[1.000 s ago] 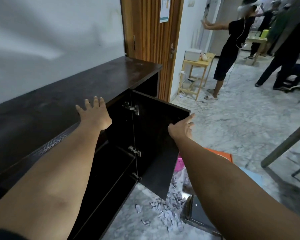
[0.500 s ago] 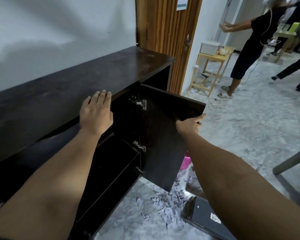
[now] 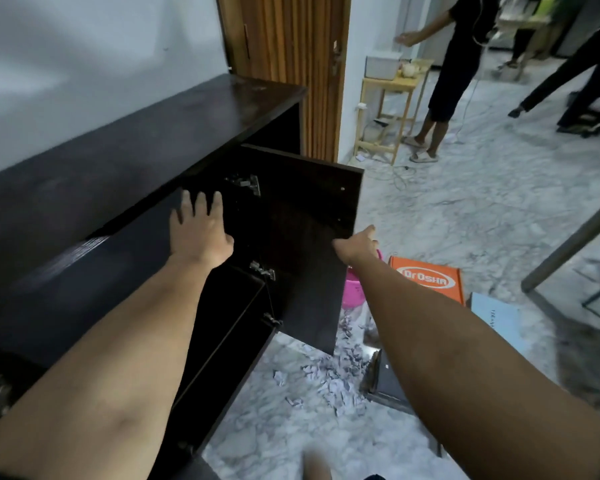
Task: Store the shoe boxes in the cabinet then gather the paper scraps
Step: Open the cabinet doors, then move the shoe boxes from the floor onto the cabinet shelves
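Observation:
The dark wooden cabinet [image 3: 136, 140] runs along the wall on the left. Its right door [image 3: 302, 237] stands swung open, showing dark bare shelves. My left hand [image 3: 200, 230] lies flat with straight fingers on the upper free end of the left door panel [image 3: 84, 271]. My right hand [image 3: 357, 244] reaches to the right door's outer edge, fingers extended. On the floor lie an orange shoe box [image 3: 426, 278], a light blue box [image 3: 496, 317] and a black box [image 3: 385, 379], partly hidden by my right arm. Paper scraps [image 3: 329, 379] are scattered below the door.
A pink bucket [image 3: 354, 289] stands behind the open door. A grey table leg [image 3: 568, 244] slants in at the right. A yellow side table [image 3: 388, 98] and a wooden door [image 3: 291, 64] are at the back, where people stand on the marble floor.
My right hand has slid from the right door's top corner down to its outer edge. My left hand has left the cabinet top for the left door panel. The view has dropped towards the floor.

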Demonstrator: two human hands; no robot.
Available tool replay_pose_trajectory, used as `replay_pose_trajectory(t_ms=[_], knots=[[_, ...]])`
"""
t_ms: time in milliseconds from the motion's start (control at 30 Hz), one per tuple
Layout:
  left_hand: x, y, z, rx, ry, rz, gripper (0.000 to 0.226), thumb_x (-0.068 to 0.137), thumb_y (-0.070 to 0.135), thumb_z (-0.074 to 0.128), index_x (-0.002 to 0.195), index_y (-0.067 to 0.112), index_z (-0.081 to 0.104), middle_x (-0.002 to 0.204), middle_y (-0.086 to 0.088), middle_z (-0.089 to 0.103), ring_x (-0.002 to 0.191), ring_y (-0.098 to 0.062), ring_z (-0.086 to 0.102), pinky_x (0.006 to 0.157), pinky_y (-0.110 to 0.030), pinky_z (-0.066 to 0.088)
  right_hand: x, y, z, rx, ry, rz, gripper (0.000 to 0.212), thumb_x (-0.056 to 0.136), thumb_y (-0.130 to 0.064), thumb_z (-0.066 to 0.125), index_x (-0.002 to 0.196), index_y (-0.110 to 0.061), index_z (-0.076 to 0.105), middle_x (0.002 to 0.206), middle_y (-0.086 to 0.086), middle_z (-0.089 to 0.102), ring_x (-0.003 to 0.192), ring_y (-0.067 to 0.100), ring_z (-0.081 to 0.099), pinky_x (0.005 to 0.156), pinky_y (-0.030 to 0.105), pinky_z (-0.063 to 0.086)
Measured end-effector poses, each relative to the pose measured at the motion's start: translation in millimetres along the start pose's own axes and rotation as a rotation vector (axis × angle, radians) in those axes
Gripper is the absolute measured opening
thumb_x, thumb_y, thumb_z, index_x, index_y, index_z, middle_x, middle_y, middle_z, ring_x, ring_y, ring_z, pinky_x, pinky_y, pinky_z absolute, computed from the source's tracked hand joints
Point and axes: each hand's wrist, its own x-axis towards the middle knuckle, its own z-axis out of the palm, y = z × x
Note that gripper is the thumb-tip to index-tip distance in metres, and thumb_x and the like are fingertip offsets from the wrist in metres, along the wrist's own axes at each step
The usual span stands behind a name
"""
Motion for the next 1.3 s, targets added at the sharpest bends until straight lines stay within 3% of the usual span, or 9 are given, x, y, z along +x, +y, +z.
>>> replay_pose_trajectory(t_ms=[200,333,433,567,700,800,867,1133,1300], knots=[[-58,59,-4,-0.236,-0.11,0.168,0.054,0.092,0.041,0.052,0.142,0.021,0.05,0.143,-0.006,0.051,0.131,-0.031,0.048,0.097,-0.051,0.05,-41,75,-40,-0.057,-0.099,0.016,0.101,0.084,-0.039,0.075,0.159,-0.004,0.017,0.151,0.023,0.044,0.133,0.045,0.049,0.107,0.055,0.048],[-112,97,8,-0.314,-0.254,0.232,0.05,0.092,0.041,0.05,0.139,0.023,0.052,0.137,-0.008,0.053,0.122,-0.034,0.054,0.095,-0.05,0.052,-85,146,-64,-0.118,-0.071,0.013,0.055,0.087,-0.027,0.074,0.132,-0.004,0.053,0.11,0.017,0.063,0.101,0.032,0.066,0.084,0.046,0.06],[-156,117,29,-0.374,-0.392,0.27,0.043,0.087,0.041,0.05,0.126,0.025,0.06,0.125,-0.004,0.062,0.114,-0.031,0.06,0.092,-0.045,0.054,-97,214,-72,-0.181,-0.104,0.046,0.029,0.083,-0.026,0.07,0.109,-0.013,0.067,0.107,0.016,0.073,0.091,0.028,0.069,0.085,0.045,0.06],[-190,147,46,-0.357,-0.588,0.36,0.04,0.081,0.038,0.048,0.115,0.022,0.063,0.114,-0.002,0.066,0.101,-0.026,0.064,0.088,-0.042,0.056,-96,279,-94,-0.182,-0.086,0.085,0.046,0.074,-0.032,0.068,0.116,-0.013,0.068,0.111,0.013,0.072,0.096,0.03,0.068,0.09,0.043,0.058],[-192,190,60,-0.375,-0.613,0.429,0.029,0.088,0.033,0.05,0.107,0.016,0.063,0.113,-0.005,0.067,0.1,-0.023,0.063,0.085,-0.037,0.053,-129,284,-131,-0.121,-0.045,0.148,0.016,0.091,-0.026,0.067,0.101,-0.015,0.058,0.101,0.009,0.062,0.091,0.027,0.06,0.079,0.032,0.048],[-184,224,88,-0.342,-0.671,0.444,0.052,0.086,0.039,0.054,0.133,0.016,0.058,0.135,-0.008,0.061,0.118,-0.026,0.06,0.096,-0.039,0.051,-103,315,-138,-0.152,-0.038,0.189,0.032,0.09,-0.029,0.067,0.113,-0.007,0.067,0.098,0.01,0.063,0.084,0.026,0.057,0.062,0.027,0.042],[-177,248,115,-0.304,-0.748,0.45,0.057,0.084,0.043,0.055,0.135,0.018,0.057,0.139,-0.009,0.059,0.123,-0.029,0.058,0.099,-0.039,0.05,-78,338,-134,-0.116,-0.058,0.231,0.047,0.09,-0.029,0.067,0.13,-0.005,0.062,0.107,0.014,0.064,0.088,0.027,0.056,0.068,0.029,0.044],[-148,375,276,-0.307,-1.051,0.353,0.061,0.073,0.054,0.051,0.127,0.027,0.06,0.135,-0.005,0.063,0.117,-0.03,0.063,0.096,-0.04,0.054,94,447,-103,-0.051,-0.14,0.471,0.049,0.087,-0.035,0.069,0.126,-0.007,0.06,0.124,0.02,0.065,0.106,0.038,0.064,0.091,0.047,0.056],[-136,467,420,-0.406,-1.108,0.232,0.07,0.079,0.05,0.056,0.144,0.027,0.041,0.129,-0.013,0.059,0.117,-0.038,0.059,0.095,-0.043,0.052,220,549,-57,-0.013,-0.132,0.641,0.059,0.094,-0.023,0.068,0.144,-0.002,0.044,0.138,0.017,0.056,0.122,0.035,0.058,0.08,0.022,0.053]])
